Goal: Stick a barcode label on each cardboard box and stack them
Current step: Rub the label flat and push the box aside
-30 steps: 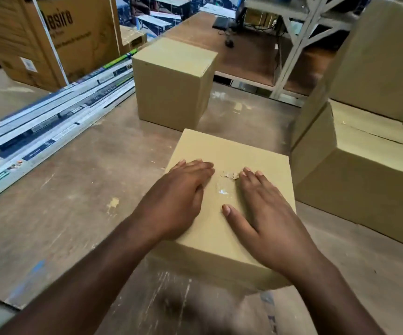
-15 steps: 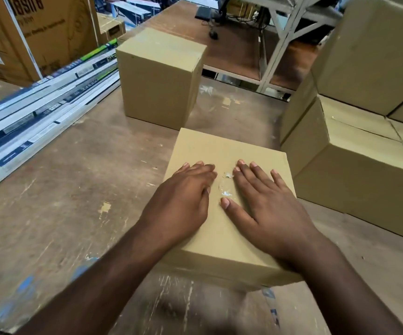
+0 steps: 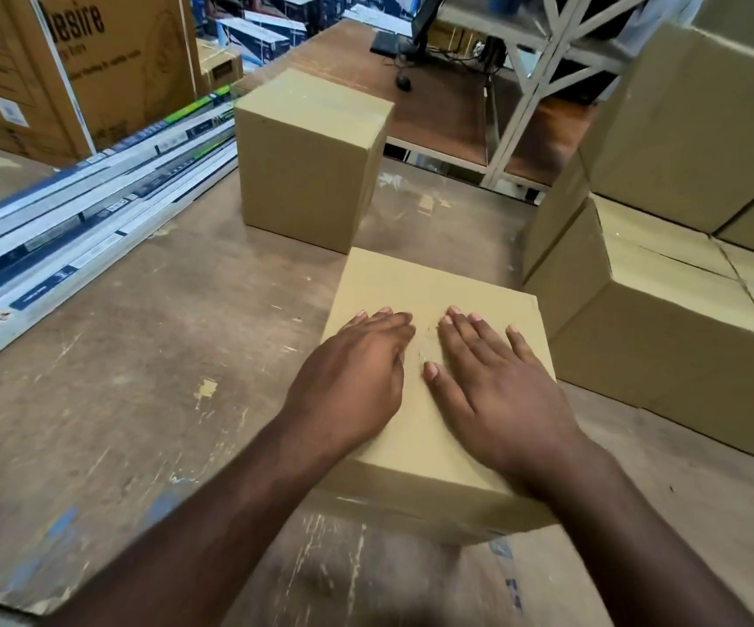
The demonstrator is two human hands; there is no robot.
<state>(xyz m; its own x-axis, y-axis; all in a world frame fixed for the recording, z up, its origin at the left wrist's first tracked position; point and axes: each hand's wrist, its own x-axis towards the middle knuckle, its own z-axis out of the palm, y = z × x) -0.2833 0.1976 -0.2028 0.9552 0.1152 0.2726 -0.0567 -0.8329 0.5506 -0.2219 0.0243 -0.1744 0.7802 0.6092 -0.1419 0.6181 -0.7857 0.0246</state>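
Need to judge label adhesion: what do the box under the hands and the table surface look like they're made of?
Box under the hands: plain tan cardboard, matte, clean folded edges; a glossy patch between left hand and right hand looks like clear tape or film, unsure.
Table: seemingly brown wood board, worn, scratched, flecked with pale and blue paint.

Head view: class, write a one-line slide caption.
Both hands, left and right, press flat on a cardboard box on the worn table.

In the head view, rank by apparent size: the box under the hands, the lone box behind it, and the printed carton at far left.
1. Box under the hands
2. Lone box
Printed carton: cropped, unranked.
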